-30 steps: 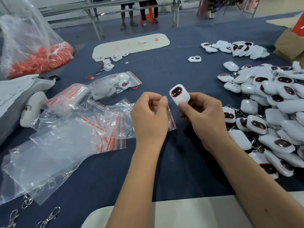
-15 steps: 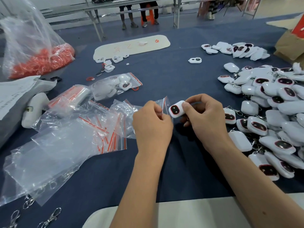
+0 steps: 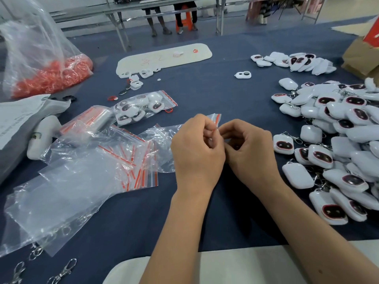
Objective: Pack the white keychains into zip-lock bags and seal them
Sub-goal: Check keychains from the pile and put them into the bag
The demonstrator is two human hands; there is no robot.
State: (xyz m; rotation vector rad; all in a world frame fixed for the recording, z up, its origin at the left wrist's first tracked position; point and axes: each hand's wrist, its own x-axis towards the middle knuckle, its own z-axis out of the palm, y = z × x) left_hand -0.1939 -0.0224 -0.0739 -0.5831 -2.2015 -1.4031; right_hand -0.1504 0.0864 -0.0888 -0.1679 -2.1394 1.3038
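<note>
White keychains (image 3: pixel 336 138) with dark, red-rimmed ovals lie on my navy blue tablecloth (image 3: pixel 205 95). The zip-lock bags (image 3: pixel 131 160) are clear with red-orange seal strips. A big clear sack (image 3: pixel 41 58) shows orange-red pieces inside. A brown cardboard box (image 3: pixel 363 58) sits nearby.

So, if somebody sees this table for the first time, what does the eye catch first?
Probably the big heap of white keychains covering the right side of the blue table. Next, the left hand and right hand meeting at the centre, pinching a zip-lock bag. At far left, a clear sack of orange pieces stands out.
</note>
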